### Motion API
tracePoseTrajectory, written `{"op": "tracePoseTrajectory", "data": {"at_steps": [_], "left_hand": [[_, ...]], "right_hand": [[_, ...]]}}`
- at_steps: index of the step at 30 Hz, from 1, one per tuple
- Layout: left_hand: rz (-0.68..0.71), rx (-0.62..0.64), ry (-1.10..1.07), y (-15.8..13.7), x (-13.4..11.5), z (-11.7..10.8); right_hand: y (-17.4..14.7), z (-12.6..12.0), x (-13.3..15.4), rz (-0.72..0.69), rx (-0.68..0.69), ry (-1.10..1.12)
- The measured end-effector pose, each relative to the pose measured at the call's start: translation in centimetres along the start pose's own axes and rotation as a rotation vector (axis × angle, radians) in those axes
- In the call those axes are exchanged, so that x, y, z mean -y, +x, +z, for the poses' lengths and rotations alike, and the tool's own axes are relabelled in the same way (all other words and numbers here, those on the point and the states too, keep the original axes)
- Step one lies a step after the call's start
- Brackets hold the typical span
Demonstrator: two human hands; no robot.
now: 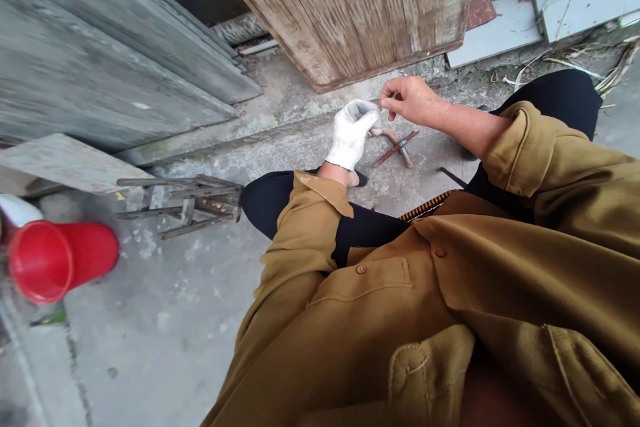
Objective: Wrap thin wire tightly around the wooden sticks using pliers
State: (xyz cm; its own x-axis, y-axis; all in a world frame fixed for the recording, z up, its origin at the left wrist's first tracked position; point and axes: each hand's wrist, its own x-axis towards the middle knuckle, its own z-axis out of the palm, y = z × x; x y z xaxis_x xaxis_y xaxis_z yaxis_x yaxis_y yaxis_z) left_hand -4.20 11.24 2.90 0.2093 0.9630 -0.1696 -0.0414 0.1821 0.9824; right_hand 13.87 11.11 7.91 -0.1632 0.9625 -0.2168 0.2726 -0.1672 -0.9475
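Observation:
My left hand [351, 131] wears a white knit glove, with its fingers curled closed. My bare right hand [411, 101] pinches with thumb and fingertips close beside the glove's fingers. Whatever sits between the fingertips of either hand is too small to make out. Just below the hands, two reddish-brown sticks [399, 148] lie crossed on the concrete, bound at the crossing with something grey. One of them curves up toward the glove; I cannot tell whether the glove touches it.
A weathered wooden board [350, 10] stands ahead, near stacked white tiles [500, 33]. Grey planks [115, 60] lean at left. A small wooden stool [195, 203] is beside my left knee, and a red bucket [90, 253] is farther left. Dry stalks [617, 70] lie at right.

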Motion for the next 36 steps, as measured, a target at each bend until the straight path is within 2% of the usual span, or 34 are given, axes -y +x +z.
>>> {"op": "tracePoseTrajectory", "data": {"at_steps": [5,11,15,21,25,28,31,33,36], "left_hand": [[-0.017,0.063,-0.037,-0.2,0.2,-0.1],[-0.010,0.145,0.066,-0.3,0.1,0.0],[-0.053,0.178,0.172,-0.6,-0.5,0.0],[-0.084,0.285,0.280,-1.0,-1.4,-0.2],[-0.019,0.249,0.408,-0.9,-1.2,-0.1],[0.113,0.210,0.596,-0.8,-0.9,-0.1],[0.269,0.205,0.841,-0.6,-0.8,-0.2],[0.323,0.214,0.948,-0.6,-0.9,-0.4],[0.298,0.222,0.900,-0.7,-0.9,-0.6]], "right_hand": [[0.5,-0.5,-0.6,-0.044,0.049,-0.105],[1.2,-1.9,-1.0,0.060,0.302,-0.257],[1.1,-2.5,-0.5,0.011,0.367,-0.311],[0.8,-2.8,0.3,0.066,0.444,-0.410],[0.8,-2.9,0.4,0.080,0.443,-0.411],[0.5,-2.6,0.8,0.114,0.444,-0.427],[-0.1,-1.9,1.4,0.247,0.433,-0.392],[-0.3,-1.4,1.4,0.336,0.414,-0.306],[-0.2,-1.3,0.7,0.359,0.395,-0.202]]}}
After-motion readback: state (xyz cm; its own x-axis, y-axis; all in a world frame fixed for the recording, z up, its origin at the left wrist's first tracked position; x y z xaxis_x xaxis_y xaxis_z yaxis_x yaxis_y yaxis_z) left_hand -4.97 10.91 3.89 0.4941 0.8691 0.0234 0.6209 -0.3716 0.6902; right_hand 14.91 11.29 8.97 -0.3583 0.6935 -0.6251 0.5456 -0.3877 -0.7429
